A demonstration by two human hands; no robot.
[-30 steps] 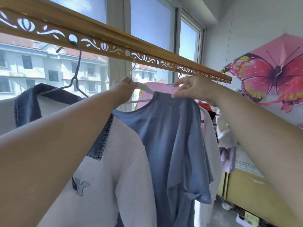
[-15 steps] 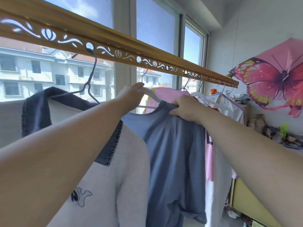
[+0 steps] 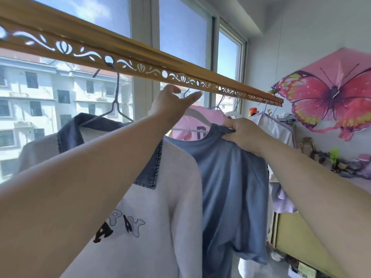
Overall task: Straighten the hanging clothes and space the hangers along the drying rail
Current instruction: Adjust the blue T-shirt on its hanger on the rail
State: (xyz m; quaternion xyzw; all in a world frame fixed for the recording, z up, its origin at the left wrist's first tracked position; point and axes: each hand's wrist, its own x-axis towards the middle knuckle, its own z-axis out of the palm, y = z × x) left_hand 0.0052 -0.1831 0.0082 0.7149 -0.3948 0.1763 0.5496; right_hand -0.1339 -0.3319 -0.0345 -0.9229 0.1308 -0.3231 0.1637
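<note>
A golden drying rail (image 3: 140, 57) with cut-out holes runs from upper left to the right. A white shirt with a denim collar (image 3: 156, 197) hangs nearest on a blue wire hanger (image 3: 115, 101). Beside it hangs a blue T-shirt (image 3: 230, 177) on a white hanger (image 3: 197, 115). My right hand (image 3: 243, 133) pinches the blue T-shirt's right shoulder. My left hand (image 3: 174, 101) is raised at the white hanger's hook just under the rail, fingers spread. A pink shirt (image 3: 194, 125) and a white garment (image 3: 275, 127) hang farther along.
Large windows (image 3: 180, 37) lie behind the rail. A pink butterfly kite (image 3: 331, 101) is on the right wall. A cluttered ledge (image 3: 341, 163) and a yellow cabinet (image 3: 297, 237) stand at the right, below the far garments.
My left hand has let go of the white hanger's arm and risen to its hook, fingers spreading. My right hand has slid down the blue T-shirt's shoulder. The view has shifted left.
</note>
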